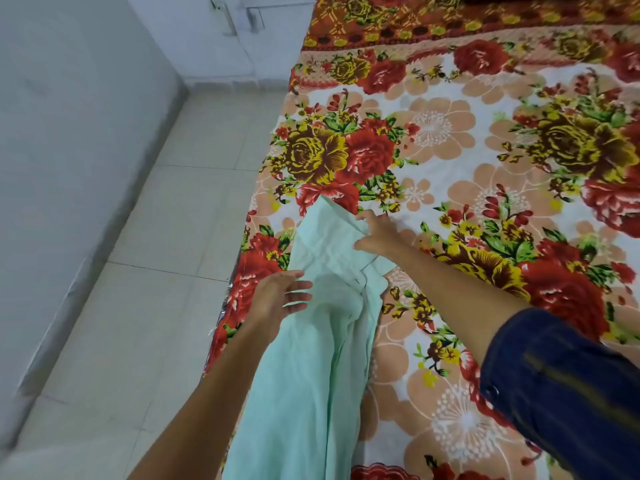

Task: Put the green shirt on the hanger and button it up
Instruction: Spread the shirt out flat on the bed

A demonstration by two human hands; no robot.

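Observation:
A pale mint-green shirt [311,341] lies bunched lengthwise along the left edge of the bed, its collar end pointing away from me. My right hand [375,233] pinches the cloth near the collar, at the shirt's far right side. My left hand [280,299] hovers at the shirt's left side with fingers spread, holding nothing. I see no hanger; whether one lies under the cloth I cannot tell.
The bed is covered by a bright floral sheet [467,161] with red and yellow roses. White floor tiles [166,271] run along its left side, bounded by a grey wall [69,133]. My dark blue sleeve [561,382] fills the lower right.

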